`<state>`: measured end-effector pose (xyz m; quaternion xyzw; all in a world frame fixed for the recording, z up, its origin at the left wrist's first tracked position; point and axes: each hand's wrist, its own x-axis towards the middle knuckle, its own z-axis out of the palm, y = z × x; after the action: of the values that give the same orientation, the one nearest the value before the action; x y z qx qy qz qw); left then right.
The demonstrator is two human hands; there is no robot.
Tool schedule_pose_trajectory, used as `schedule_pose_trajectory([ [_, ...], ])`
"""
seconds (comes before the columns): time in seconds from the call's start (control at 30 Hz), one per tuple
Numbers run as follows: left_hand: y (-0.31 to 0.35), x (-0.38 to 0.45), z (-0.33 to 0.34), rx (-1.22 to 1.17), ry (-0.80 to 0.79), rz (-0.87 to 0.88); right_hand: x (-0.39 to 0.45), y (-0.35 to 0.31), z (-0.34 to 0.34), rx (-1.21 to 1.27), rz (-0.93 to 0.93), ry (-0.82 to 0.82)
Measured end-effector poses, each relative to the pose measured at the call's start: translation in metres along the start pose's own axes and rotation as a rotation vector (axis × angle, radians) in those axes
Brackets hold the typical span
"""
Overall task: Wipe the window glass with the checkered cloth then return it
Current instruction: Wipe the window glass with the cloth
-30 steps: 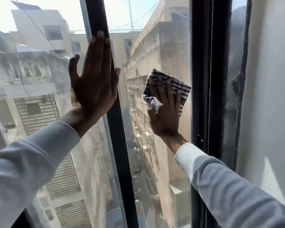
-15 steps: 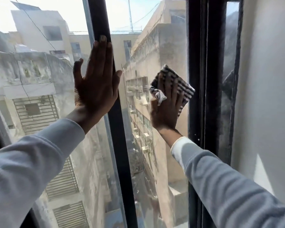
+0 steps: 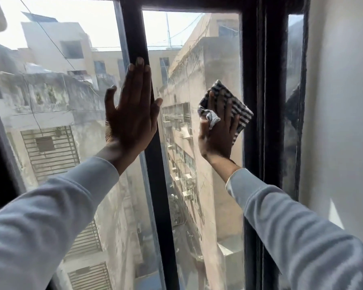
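Note:
The black-and-white checkered cloth point(image 3: 240, 109) is pressed flat against the right pane of the window glass point(image 3: 197, 185) under my right hand point(image 3: 217, 132), close to the pane's right edge. Its fingers are spread over the cloth and a bunched corner sticks out by the thumb. My left hand point(image 3: 132, 114) lies flat and open against the left pane and the black centre bar point(image 3: 155, 164), holding nothing.
A thick black frame post point(image 3: 264, 143) borders the right pane. Beyond it is a narrow glass strip and a white wall point(image 3: 340, 122). The frame's top bar point(image 3: 189, 5) runs above the panes. Outside are buildings and an alley far below.
My right hand has slid the cloth up and to the right across the right pane. The view has tilted up, so the top bar of the frame now shows. My left hand stays planted.

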<state>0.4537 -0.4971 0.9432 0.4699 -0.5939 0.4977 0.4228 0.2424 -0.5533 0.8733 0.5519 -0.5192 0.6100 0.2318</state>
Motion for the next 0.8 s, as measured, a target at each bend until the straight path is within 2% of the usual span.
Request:
schedule_pose_trajectory([
  [0.07, -0.002, 0.000, -0.004, -0.023, -0.023, 0.010, -0.030, -0.006, -0.003, 0.044, 0.180, -0.054],
  [0.13, -0.002, 0.001, -0.005, -0.039, -0.042, 0.009, -0.056, -0.016, -0.013, 0.157, 0.347, -0.179],
  [0.23, 0.001, 0.001, -0.011, -0.062, -0.088, 0.002, -0.066, -0.040, -0.048, 0.636, 0.686, -0.427],
  [0.27, 0.001, 0.001, -0.014, -0.065, -0.109, 0.002, -0.062, -0.045, -0.056, 0.776, 0.793, -0.474],
  [0.37, 0.006, 0.003, -0.028, -0.098, -0.180, -0.022, -0.038, -0.048, -0.079, 1.140, 0.965, -0.507],
  [0.43, 0.014, 0.006, -0.044, -0.194, -0.235, -0.081, -0.024, -0.053, -0.101, 1.360, 0.972, -0.637],
  [0.57, 0.039, 0.005, -0.077, -0.533, -0.340, -0.317, -0.006, -0.069, -0.140, 1.569, 0.829, -0.857],
  [0.63, 0.048, 0.003, -0.095, -0.727, -0.420, -0.458, 0.001, -0.074, -0.156, 1.605, 0.808, -0.889],
  [0.7, 0.056, 0.001, -0.121, -1.043, -0.535, -0.622, 0.004, -0.075, -0.173, 1.627, 0.803, -0.924],
  [0.8, 0.064, -0.010, -0.159, -1.357, -0.703, -0.717, -0.002, -0.072, -0.205, 1.578, 0.811, -0.954],
])
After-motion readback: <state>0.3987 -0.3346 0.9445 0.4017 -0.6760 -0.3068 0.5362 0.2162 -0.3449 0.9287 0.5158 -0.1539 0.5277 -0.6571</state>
